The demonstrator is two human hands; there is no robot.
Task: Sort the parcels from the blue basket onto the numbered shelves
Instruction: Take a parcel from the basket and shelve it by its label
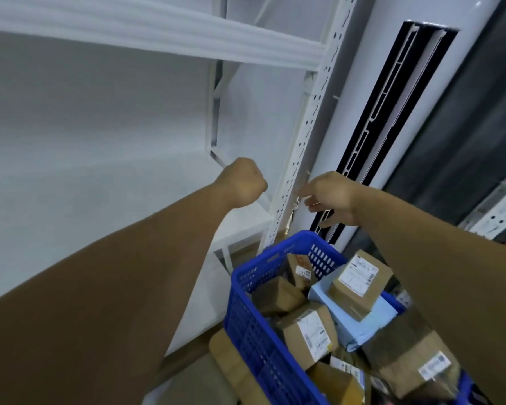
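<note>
Facing the white slotted-steel shelving unit [129, 118]; no shelf numbers visible from this angle. Blue plastic lattice basket [246, 325] sits low right beside the shelf post, full of brown cardboard parcels [304, 331] plus a pale blue soft mailer [362, 320]. Hands are up by the post, holding nothing: left hand [243, 182] balled in a fist, right hand [330, 197] loose, fingers relaxed. Step, I'd say: pick one parcel. Take the top box, label up, read its code before choosing a shelf. White shipping labels [360, 274]: print too blurred to read.
</note>
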